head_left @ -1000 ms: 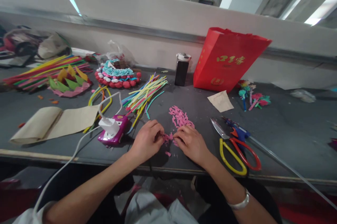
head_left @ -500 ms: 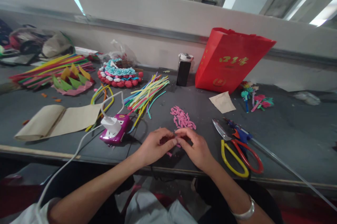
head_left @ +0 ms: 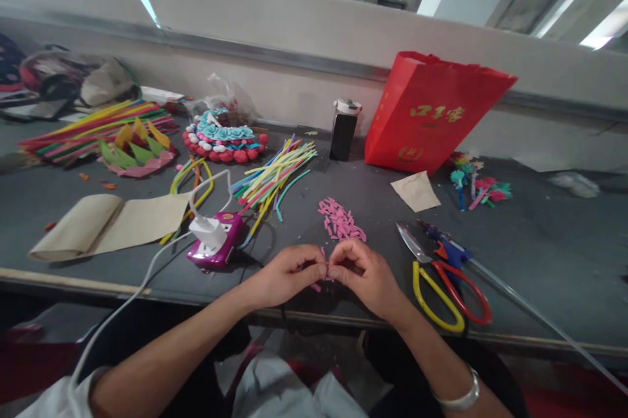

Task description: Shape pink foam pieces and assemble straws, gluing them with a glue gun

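Observation:
My left hand (head_left: 297, 274) and my right hand (head_left: 364, 274) meet fingertip to fingertip near the table's front edge. Each is closed in a pinch. A small pink piece (head_left: 323, 252) shows between the fingers of my left hand. What my right fingertips pinch is mostly hidden, though a bit of pink shows under them. Just beyond the hands lies a pile of short pink pieces (head_left: 341, 220). Another loose pink bit (head_left: 316, 287) rests on the table below my left fingers.
Scissors (head_left: 436, 280) and a blue glue gun (head_left: 451, 251) with a long clear stick lie at right. A purple power socket (head_left: 216, 244) with a white cable stands at left, near coloured strips (head_left: 277, 176). Behind are a bottle (head_left: 343, 130) and a red bag (head_left: 432, 114).
The fingertips have shifted slightly, and the pink piece at my left fingers shows more upright. Both hands stay close together in the same place.

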{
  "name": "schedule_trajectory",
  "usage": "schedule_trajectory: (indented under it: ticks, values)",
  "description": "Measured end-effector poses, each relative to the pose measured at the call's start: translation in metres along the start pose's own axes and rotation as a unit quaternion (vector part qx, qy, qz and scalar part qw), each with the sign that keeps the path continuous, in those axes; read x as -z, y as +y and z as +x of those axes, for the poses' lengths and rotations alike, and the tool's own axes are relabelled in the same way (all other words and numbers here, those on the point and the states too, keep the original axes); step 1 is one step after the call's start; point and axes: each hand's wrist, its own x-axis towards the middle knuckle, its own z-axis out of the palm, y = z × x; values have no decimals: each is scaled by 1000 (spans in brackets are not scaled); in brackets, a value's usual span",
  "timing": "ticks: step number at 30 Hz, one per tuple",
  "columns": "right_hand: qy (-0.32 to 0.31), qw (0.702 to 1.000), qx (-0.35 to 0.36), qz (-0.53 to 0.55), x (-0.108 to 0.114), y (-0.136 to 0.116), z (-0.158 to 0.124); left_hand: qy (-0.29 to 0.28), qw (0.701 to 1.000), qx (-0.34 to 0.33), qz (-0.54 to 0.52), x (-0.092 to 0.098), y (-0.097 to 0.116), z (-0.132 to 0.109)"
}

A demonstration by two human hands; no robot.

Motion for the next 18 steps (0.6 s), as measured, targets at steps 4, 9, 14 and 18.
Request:
schedule_trajectory:
  ticks: [4, 9, 14, 18]
  values:
    - [9, 1000, -2, -7, 4, 5, 5, 59, 997, 1, 55, -4, -7, 2]
    - [89, 990, 2, -107, 17, 13, 8, 128, 991, 22, 42, -1, -9, 3]
    - [77, 990, 10, -114, 17, 10, 4, 116, 992, 17, 40, -2, -13, 3]
    - [40, 995, -5, -92, 5, 1, 2, 110, 991, 13, 71, -5, -13, 2]
